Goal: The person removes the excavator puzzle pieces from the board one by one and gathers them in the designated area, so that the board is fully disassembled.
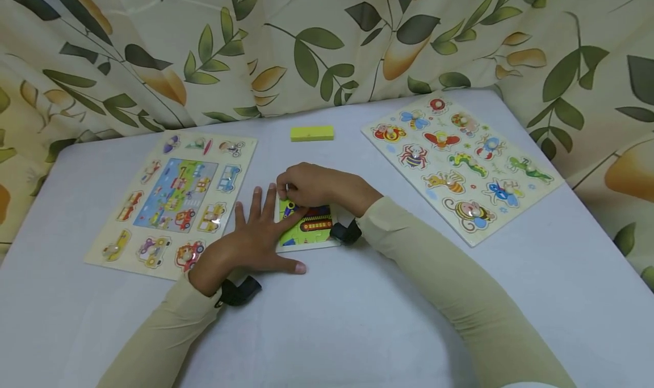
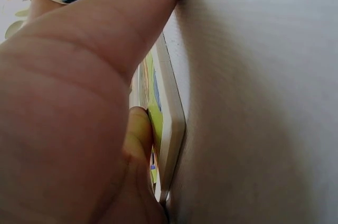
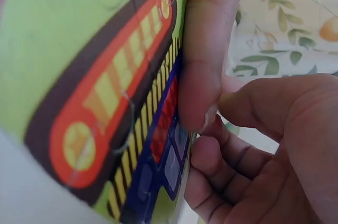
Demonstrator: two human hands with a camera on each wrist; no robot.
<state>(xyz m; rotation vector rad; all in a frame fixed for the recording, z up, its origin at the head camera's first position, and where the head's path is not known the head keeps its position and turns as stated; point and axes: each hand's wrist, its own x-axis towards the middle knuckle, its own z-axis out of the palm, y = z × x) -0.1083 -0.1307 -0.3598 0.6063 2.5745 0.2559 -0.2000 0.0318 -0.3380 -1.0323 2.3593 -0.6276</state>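
A small jigsaw puzzle (image 1: 311, 239) with a tracked vehicle on a lime-green ground lies in a pale frame at mid-table. My left hand (image 1: 258, 237) is spread over its left side, the index finger reaching across the picture and the thumb on the cloth. At the puzzle's upper left, my right hand (image 1: 314, 184) has its fingers bent down close to the picture. In the right wrist view those curled fingers (image 3: 206, 152) meet the puzzle's far part; whether they pinch a piece is hidden. The left wrist view shows the frame's thick edge (image 2: 171, 121) beside the left hand.
A peg board of vehicles (image 1: 237, 155) lies on the left, partly under the left wrist. Another peg board of insects (image 1: 434, 172) lies at the right. A yellow block (image 1: 311, 133) sits behind the puzzle. A leaf-patterned curtain (image 1: 327, 47) hangs along the table's back.
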